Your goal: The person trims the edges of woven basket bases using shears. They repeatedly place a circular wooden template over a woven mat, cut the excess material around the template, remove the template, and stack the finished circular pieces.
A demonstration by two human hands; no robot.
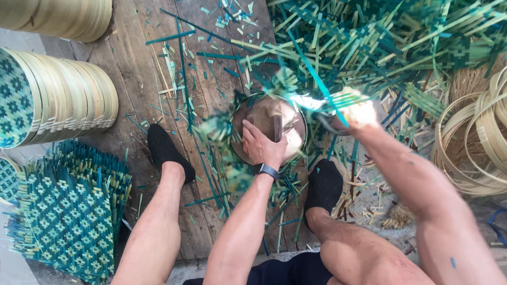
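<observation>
Where the plank floor (142, 68) shows at centre frame, a round form (266, 124) with woven green and pale strips folded over its rim sits between the person's two dark-socked feet (165, 150). The left hand (262, 145), wearing a dark wristband (268, 170), presses down inside the form, fingers curled against its inner surface; whether it grasps anything there cannot be told. The right hand (355, 112), at 3 o'clock from the form, is overexposed and blurred but appears clenched on a bundle of loose strip ends (322, 100). Crowding the form from 12 to 2 o'clock lies a deep tangle of woven mats and strips (380, 42), overlapping its far rim. Cut offcuts (211, 105) litter the planks from 9 to 11 o'clock. At 3 o'clock, far right, coils of pale bamboo hoops (475, 137) are stacked. At 9 o'clock stand rows of finished round trays (58, 100) on edge, with a second stack (63, 18) at 11 o'clock; flat woven squares (68, 216) are piled at 8 o'clock.
</observation>
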